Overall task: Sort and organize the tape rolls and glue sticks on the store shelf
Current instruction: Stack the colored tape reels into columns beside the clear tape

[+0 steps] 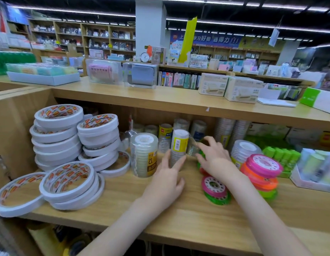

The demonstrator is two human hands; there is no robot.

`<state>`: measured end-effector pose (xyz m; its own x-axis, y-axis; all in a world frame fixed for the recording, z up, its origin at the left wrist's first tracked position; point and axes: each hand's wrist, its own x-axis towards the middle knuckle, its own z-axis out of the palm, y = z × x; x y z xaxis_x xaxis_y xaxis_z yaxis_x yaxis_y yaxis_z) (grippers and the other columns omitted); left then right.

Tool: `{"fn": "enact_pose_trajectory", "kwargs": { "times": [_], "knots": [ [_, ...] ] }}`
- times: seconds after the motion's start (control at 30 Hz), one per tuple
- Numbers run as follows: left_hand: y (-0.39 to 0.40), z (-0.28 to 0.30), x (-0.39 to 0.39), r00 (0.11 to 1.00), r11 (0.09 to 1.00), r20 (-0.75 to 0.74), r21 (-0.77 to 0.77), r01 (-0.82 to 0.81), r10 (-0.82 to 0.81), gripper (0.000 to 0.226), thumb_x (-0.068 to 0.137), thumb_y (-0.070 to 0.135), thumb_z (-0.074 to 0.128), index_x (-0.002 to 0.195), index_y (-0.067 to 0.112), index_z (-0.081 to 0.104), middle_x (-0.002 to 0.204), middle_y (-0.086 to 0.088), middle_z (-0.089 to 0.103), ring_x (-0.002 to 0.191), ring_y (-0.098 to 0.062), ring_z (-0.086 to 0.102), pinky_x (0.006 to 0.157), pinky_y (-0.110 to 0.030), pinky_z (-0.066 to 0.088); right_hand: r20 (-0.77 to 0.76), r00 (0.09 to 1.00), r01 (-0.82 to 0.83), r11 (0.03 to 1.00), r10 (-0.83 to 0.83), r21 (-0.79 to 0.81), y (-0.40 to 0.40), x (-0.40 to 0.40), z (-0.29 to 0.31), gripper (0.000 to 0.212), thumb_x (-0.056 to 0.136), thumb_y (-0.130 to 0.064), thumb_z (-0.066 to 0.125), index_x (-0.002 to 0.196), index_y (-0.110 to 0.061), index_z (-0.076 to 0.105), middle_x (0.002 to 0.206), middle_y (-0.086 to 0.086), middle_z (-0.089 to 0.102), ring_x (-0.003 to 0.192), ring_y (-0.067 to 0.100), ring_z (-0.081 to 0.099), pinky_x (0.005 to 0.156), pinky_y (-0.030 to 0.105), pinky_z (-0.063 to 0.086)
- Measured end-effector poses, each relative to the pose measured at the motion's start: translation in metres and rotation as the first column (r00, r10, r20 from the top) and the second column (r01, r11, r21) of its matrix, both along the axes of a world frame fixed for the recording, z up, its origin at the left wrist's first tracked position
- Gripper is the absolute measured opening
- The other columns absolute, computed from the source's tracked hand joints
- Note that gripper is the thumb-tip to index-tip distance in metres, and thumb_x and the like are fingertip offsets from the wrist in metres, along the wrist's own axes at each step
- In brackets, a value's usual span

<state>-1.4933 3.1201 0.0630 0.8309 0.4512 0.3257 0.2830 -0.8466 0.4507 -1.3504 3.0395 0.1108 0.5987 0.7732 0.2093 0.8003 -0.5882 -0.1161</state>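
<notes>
your left hand (165, 183) rests on the shelf (160, 215) near its middle, with two straight fingers touching the base of the slim tape tube (179, 146) with the yellow label. the hand is relaxed and holds nothing; i think the fingers only steady the tube so it does not fall. your right hand (214, 159) reaches just beside that tube on its right, fingers bent around a small clear packet (192, 149). it is blurred, so i cannot tell if you really pinch it.

left of the tube stands one wider pack of clear tape (144, 154), marked 12, upright so the label faces the front edge. toward the left end you have two tall piles of white tape rolls (57, 133), leaning a little, and lower piles at the front left corner; their number is hard to count.

near the right hand lie two loose coloured reels (215, 189), one pink on one green, and a stack of about four coloured reels (262, 172) further right. the green glue sticks (282, 156) stand in a box toward the right end, at least five, probably to keep them upright.
</notes>
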Motion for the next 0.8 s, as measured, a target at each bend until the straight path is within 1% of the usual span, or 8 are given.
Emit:
{"fn": "enact_pose_trajectory", "kwargs": {
  "times": [0.1,0.2,0.3,0.4,0.5,0.63,0.73,0.8],
  "knots": [
    [0.008,-0.003,0.012,1.0,0.998,0.023,-0.059,0.013,-0.011,0.063,0.093,0.023,0.048,0.147,0.034,0.019,0.156,-0.01,-0.011,0.143,-0.023,0.01,0.115,-0.026,0.012,-0.008,0.999,0.042,0.995,-0.043,-0.092,0.001,0.002,0.001,0.042,0.097,-0.044,0.034,0.136,-0.031,0.04,0.145,0.001,0.026,0.129,0.029,0.024,0.104,0.042,0.026],
    [0.012,-0.007,0.013,0.998,0.997,0.06,-0.081,0.017,-0.012,0.062,0.091,0.02,0.05,0.145,0.034,0.024,0.157,-0.007,-0.006,0.143,-0.02,0.015,0.113,-0.024,0.017,-0.025,0.999,0.026,0.995,-0.028,-0.092,-0.005,0.002,0.001,0.04,0.096,-0.045,0.036,0.129,-0.028,0.049,0.135,0.002,0.037,0.124,0.03,0.028,0.101,0.04,0.03],
    [0.014,-0.007,0.013,0.99,0.993,0.116,-0.077,0.095,-0.085,0.056,0.089,0.016,0.052,0.141,0.033,0.035,0.157,-0.001,0.001,0.14,-0.015,0.022,0.111,-0.026,0.024,-0.018,0.995,-0.101,0.995,0.101,-0.006,-0.012,0.002,0.002,0.039,0.092,-0.036,0.049,0.129,-0.022,0.049,0.129,0.003,0.043,0.119,0.026,0.033,0.099,0.035,0.033],
    [0.015,-0.006,0.015,0.985,0.987,0.104,-0.067,0.144,-0.137,0.056,0.089,0.015,0.052,0.14,0.031,0.037,0.155,0.001,0.006,0.132,-0.013,0.035,0.105,-0.023,0.031,-0.053,0.978,-0.19,0.97,0.2,0.153,-0.02,0.001,0.003,0.046,0.086,-0.033,0.061,0.128,-0.017,0.05,0.123,0.002,0.043,0.115,0.017,0.04,0.098,0.026,0.031],
    [0.02,-0.005,0.018,0.974,0.972,0.128,-0.124,0.201,-0.185,0.057,0.083,0.018,0.053,0.137,0.033,0.042,0.153,0.007,0.015,0.116,-0.015,0.051,0.099,-0.027,0.04,-0.099,0.972,-0.176,0.939,0.213,0.297,-0.028,-0.003,0.006,0.046,0.081,-0.031,0.068,0.121,-0.014,0.056,0.108,-0.001,0.043,0.094,0.008,0.046,0.088,0.018,0.035],
    [0.025,0.0,0.025,0.953,0.942,0.094,-0.147,0.301,-0.289,0.064,0.081,0.009,0.053,0.139,0.034,0.039,0.153,0.016,0.017,0.129,-0.008,0.04,0.104,-0.031,0.04,-0.116,0.984,-0.063,0.865,0.139,0.498,-0.03,-0.011,0.007,0.028,0.084,-0.011,0.061,0.111,-0.012,0.058,0.096,0.002,0.05,0.067,0.01,0.055,0.081,0.04,0.049],
    [0.026,0.004,0.034,0.945,0.937,0.057,-0.119,0.327,-0.322,0.065,0.083,0.003,0.051,0.141,0.029,0.038,0.154,0.017,0.014,0.134,-0.006,0.032,0.108,-0.025,0.033,-0.165,0.979,-0.015,0.855,0.117,0.518,-0.03,-0.014,0.0,0.027,0.084,-0.006,0.057,0.111,-0.009,0.058,0.099,0.003,0.05,0.077,0.019,0.06,0.085,0.043,0.048],
    [0.026,0.006,0.041,0.943,0.938,0.033,-0.096,0.334,-0.332,0.065,0.084,0.003,0.05,0.143,0.025,0.035,0.154,0.012,0.014,0.135,-0.005,0.027,0.107,-0.014,0.023,-0.187,0.976,-0.011,0.879,0.113,0.477,-0.03,-0.013,-0.005,0.033,0.086,-0.006,0.055,0.118,-0.008,0.057,0.107,0.004,0.047,0.094,0.021,0.058,0.094,0.037,0.043]
  ]
}}
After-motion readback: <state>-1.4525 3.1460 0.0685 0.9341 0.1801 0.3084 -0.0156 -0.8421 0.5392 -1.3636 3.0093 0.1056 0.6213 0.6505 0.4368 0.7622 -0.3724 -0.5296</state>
